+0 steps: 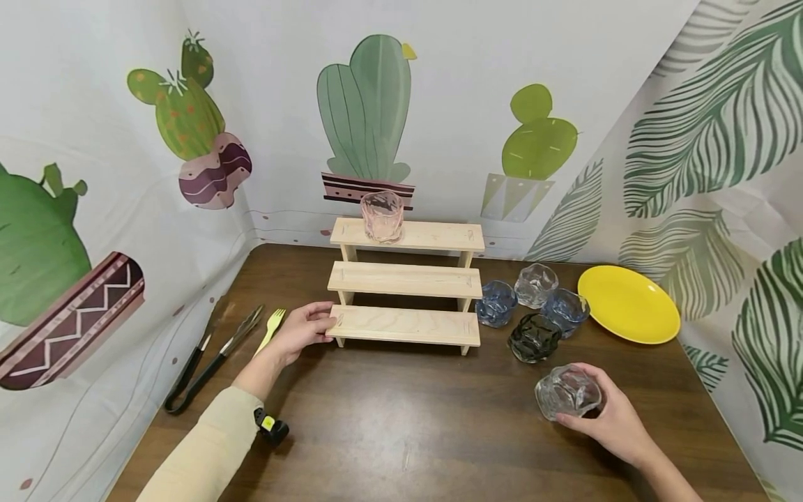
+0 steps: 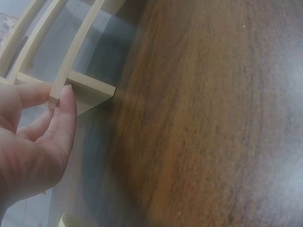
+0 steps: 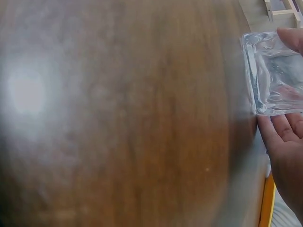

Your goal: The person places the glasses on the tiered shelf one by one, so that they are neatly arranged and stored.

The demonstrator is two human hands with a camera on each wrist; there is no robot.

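A three-tier wooden shelf (image 1: 404, 325) stands at the back of the table. My left hand (image 1: 305, 330) pinches the left end of its lowest board, thumb on one face and fingers on the other in the left wrist view. My right hand (image 1: 611, 417) grips a clear glass (image 1: 564, 394) by its side, at the right front. In the right wrist view this glass (image 3: 272, 75) sits between thumb and fingers. A pink glass (image 1: 383, 217) stands on the top board. Right of the shelf are two blue glasses (image 1: 496, 305), another clear glass (image 1: 536, 285) and a dark grey glass (image 1: 534, 338).
A yellow plate (image 1: 629, 305) lies at the back right. On the left side lie black-handled tongs (image 1: 213, 366) and a yellow-green fork (image 1: 272, 326), close to my left forearm. Printed cloth (image 1: 452, 125) hangs behind the brown table (image 1: 401, 411).
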